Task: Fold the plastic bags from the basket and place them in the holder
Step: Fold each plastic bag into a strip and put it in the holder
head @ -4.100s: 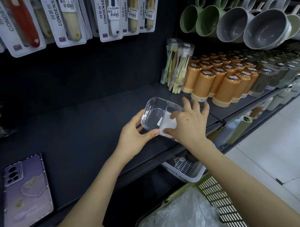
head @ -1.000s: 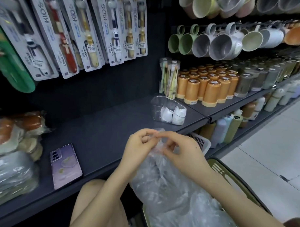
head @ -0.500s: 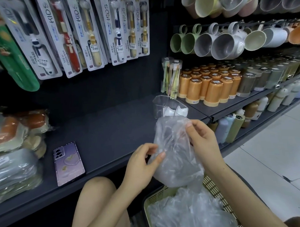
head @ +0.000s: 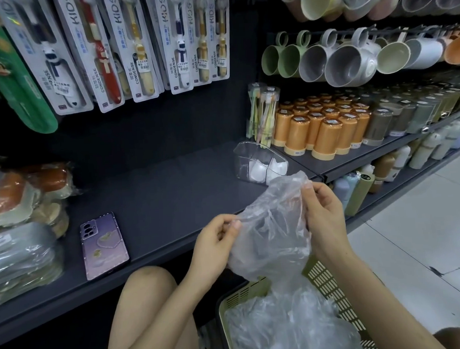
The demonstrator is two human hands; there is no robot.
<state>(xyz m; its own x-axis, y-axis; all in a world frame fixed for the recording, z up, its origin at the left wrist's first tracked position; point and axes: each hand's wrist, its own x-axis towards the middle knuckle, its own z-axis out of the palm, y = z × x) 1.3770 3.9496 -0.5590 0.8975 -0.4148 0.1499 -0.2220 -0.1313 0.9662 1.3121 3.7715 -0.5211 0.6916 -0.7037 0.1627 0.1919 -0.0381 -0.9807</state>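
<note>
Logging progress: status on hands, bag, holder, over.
Left hand and right hand pinch unfolded plastic bag over basket. Holder on shelf, two white bundles inside. Nothing blocking.

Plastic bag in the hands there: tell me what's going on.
A person holds one clear plastic bag up over the basket, which has more loose bags in it. The left hand pinches one edge and the right hand pinches the top. The bag is not folded yet. The clear holder on the dark shelf already has two white folded bundles inside.
</note>
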